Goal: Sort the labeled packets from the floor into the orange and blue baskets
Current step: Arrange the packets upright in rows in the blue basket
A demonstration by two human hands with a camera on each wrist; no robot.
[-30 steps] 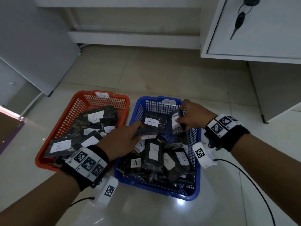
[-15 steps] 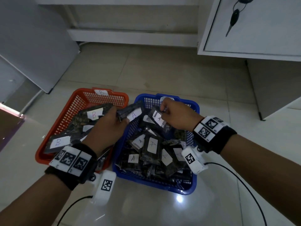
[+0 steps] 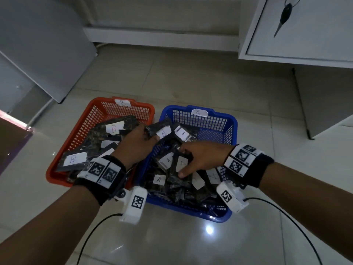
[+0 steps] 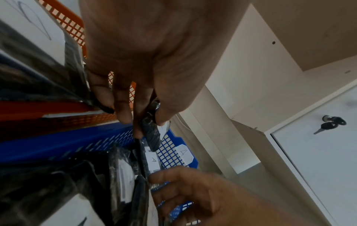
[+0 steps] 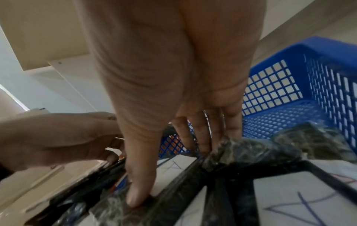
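An orange basket (image 3: 57, 169) tagged B holds several dark packets with B labels. To its right stands a blue basket (image 3: 233, 123) tagged A, full of A-labelled packets. My left hand (image 3: 142, 141) hovers over the two baskets' shared edge and pinches a dark packet labelled A (image 3: 162, 131). The left wrist view shows that packet (image 4: 151, 137) between thumb and fingers (image 4: 123, 116). My right hand (image 3: 183, 161) reaches into the blue basket's pile. Its fingers are spread and fairly straight, and the thumb (image 5: 137, 197) presses on a packet (image 5: 115, 214). Another A packet (image 3: 182, 133) lies free at the back.
A white cabinet (image 3: 305, 35) with a key (image 3: 284, 16) in its door overhangs the far right. A grey panel (image 3: 38, 44) leans at the far left. Glossy floor tiles (image 3: 172, 236) surround the baskets. Cables trail from both wrist cameras.
My right hand let go of the A packet at the back of the blue basket and dropped onto the pile. My left hand carried its A packet slightly right.
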